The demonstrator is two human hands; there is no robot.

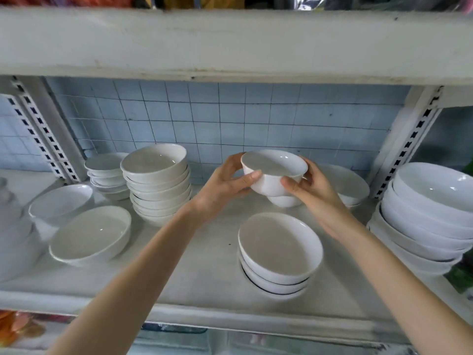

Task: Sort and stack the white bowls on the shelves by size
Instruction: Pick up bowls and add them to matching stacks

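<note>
Arms outstretched, left hand (225, 184) and right hand (313, 187) apparently around one bowl (274, 167).

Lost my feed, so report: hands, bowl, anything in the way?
Left hand and right hand both grip small bowl. It hangs over second bowl, contact unclear. Front stack below wrists, not blocking.

A small white bowl (273, 172) sits upright, seemingly nested on a second bowl (285, 201); a tall stack (158, 185) stands at ten o'clock, a three-bowl stack (279, 252) at six.
</note>
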